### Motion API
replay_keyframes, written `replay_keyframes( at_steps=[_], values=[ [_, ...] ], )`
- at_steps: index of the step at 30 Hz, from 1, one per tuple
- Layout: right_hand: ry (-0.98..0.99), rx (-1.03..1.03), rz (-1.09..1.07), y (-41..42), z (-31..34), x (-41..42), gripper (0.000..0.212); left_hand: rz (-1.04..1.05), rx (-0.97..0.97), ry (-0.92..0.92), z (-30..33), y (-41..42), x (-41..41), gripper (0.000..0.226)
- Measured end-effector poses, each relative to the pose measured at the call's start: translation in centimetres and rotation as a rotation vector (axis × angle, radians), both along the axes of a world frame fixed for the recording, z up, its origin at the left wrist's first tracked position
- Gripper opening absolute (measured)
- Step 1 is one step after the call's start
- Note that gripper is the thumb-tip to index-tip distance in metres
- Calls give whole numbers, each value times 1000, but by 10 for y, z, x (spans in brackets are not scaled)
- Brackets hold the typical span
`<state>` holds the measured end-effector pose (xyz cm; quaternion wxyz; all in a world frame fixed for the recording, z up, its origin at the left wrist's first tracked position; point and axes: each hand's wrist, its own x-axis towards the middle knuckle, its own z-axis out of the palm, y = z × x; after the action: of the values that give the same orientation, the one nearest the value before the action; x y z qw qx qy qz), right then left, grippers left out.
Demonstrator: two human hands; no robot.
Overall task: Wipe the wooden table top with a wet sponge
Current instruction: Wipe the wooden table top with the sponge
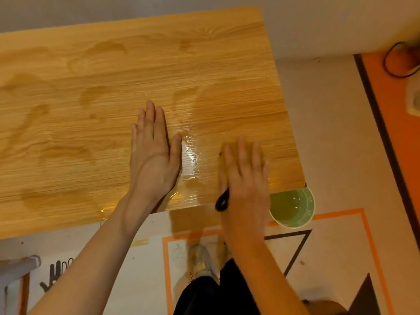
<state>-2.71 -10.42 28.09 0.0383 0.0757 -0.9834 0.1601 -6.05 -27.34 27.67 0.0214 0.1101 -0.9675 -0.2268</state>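
Two flat hands, left (154, 153) bare, right (244, 178) pressing a yellow sponge (223, 147), rest on the wet-streaked wooden table top (91, 110).

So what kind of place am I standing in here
Probably a workshop or studio, not a home kitchen. The wooden table top stands on a floor marked with orange tape lines and a black triangle, and a green bowl of water sits below the table corner.

Pale floor (329, 133) w/ orange mat (400, 123), grey wall (113, 12).
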Motion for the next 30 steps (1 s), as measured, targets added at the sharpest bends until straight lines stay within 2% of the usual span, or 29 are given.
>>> replay_keyframes(
  at_steps=[3, 4, 5, 8, 9, 10, 13, 15, 16, 17, 19, 20, 21, 24, 26, 30],
  values=[
    [-17, 82, 270, 5, -2, 37, 75, -14, 11, 1, 1, 0, 0, 69],
    [18, 122, 275, 23, -9, 27, 76, -18, 17, 5, 1, 0, 0, 69],
    [26, 134, 210, 45, -13, 15, 76, -20, 22, 6, 1, -1, 0, 69],
    [37, -101, -180, 90, -10, -10, 47, -17, 19, 8, 2, -1, 1, 70],
    [22, -124, -243, 88, -6, -10, 47, -16, 18, 7, 2, -1, 1, 70],
    [-3, -100, -219, 81, -4, -4, 52, -17, 17, 3, 2, 0, 1, 69],
    [-27, -79, 29, 68, -2, 24, 69, -20, 15, -15, 1, -2, 0, 70],
    [-34, -3, 96, 82, 1, 23, 80, -23, 42, -34, 1, -4, 0, 71],
    [-50, -7, 80, 94, 0, 12, 79, -18, 65, -41, 2, -5, 0, 71],
    [-74, -136, 5, 108, 0, -2, 69, -12, 83, -45, 4, -5, 0, 71],
    [-204, -631, -189, 125, 15, -37, 46, -29, 70, -30, 10, 1, -1, 70],
    [-299, -868, -236, 129, 23, -50, 42, -55, 51, -19, 12, 8, -5, 70],
    [-397, -986, -233, 131, 27, -57, 39, -84, 34, -13, 15, 18, -11, 69],
    [-571, -1103, -253, 131, 26, -55, 37, -126, 33, 1, 14, 48, -37, 66],
    [-583, -1152, -308, 132, 18, -57, 36, -73, 51, 3, 11, 53, -57, 64],
    [-645, -1165, -390, 122, 16, -93, 20, 49, 54, -35, 4, 30, -75, 65]
  ],
)
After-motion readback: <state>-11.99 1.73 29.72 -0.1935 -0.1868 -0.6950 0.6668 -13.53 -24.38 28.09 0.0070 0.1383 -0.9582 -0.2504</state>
